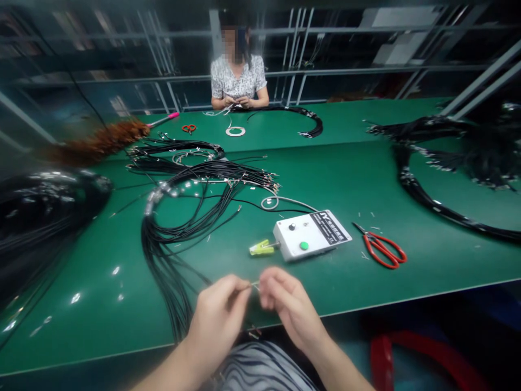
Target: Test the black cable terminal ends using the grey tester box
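White box point(311, 233) taken as landmark; sits on the green desk point(366, 174), dark label marked "JY" on its right part, black knob point(292, 227) and green button point(303, 246) on its top face.

Both hands on the near side of the box, toward its left end. Left hand point(220, 309): thumb and forefinger pressed together, gripping a thin wire point(255, 283); its pale end sticks out toward the other hand. Wire lies in front of the box, below the yellow-green clip point(262, 248) that juts from the box's left side. Right hand point(291, 304): fingers loosely curled, tips just beside the wire end; blurred, cannot tell whether they have hold of it.

Left of the box: large curved bundle of black cables point(152, 239), some strands dropping to the near edge. Further left, a dark heap of cables point(44, 217), edges smeared. Behind the box: a grey cord point(271, 203), looped, leading to its back.

Right of the box: red-handled scissors point(385, 250), points toward the box, pale scraps near. Well beyond, more black cable bundles point(427, 206).

Far beyond the box: co-worker in a patterned top point(238, 76), hands point(238, 101) together over pale strands; white ring point(235, 131) in front of them. Far left of the box: smaller red scissors point(189, 128), brown duster point(101, 144) with pink handle end.
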Available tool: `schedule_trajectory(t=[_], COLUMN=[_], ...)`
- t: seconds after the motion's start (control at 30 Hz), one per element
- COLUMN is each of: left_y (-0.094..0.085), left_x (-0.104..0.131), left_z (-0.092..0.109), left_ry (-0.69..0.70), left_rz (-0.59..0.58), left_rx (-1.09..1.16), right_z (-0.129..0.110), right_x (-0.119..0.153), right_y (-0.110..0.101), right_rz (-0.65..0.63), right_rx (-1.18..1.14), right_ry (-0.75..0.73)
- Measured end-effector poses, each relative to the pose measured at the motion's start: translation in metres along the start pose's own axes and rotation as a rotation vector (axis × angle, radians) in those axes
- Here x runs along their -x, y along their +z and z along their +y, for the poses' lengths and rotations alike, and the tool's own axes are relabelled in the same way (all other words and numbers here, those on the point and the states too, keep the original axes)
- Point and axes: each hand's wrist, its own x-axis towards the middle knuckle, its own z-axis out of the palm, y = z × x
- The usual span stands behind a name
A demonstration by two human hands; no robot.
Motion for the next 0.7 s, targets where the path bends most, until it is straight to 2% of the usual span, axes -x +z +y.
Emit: schedule_trajectory(t=[0.13,0.3,0.4,0.53,0.6,0.7], left_y=[0.001,0.0,-0.001,0.0,0.004,0.013], left_x=[-0.001,-0.003,-0.007,-0.014,-0.017,-0.02], left_z=[-0.001,0.001,0.003,0.002,-0.002,-0.01], left_ry=[-0.01,-0.059,-0.091,-0.049,-0.079,-0.179], left_rz=[0.004,-0.021,-0.049,-0.116,-0.097,-0.005], left_rx=[0.014,0.103,0.237,0.337,0.386,0.521], right_z=[0.002,0.003,0.002,0.004,0.005,0.006], right_x=[0.001,-0.004,-0.01,-0.014,-0.015,-0.017], right_y=[0.001,0.007,0.008,0.007,0.006,0.004], right_rz=[-0.029,-0.001,-0.026,-0.059,-0.058,-0.053], right_rx=[0.091,0.173,0.129,0.09,0.119,0.187], right_ry=[-0.026,-0.041,0.001,0.082,0.075,0.025])
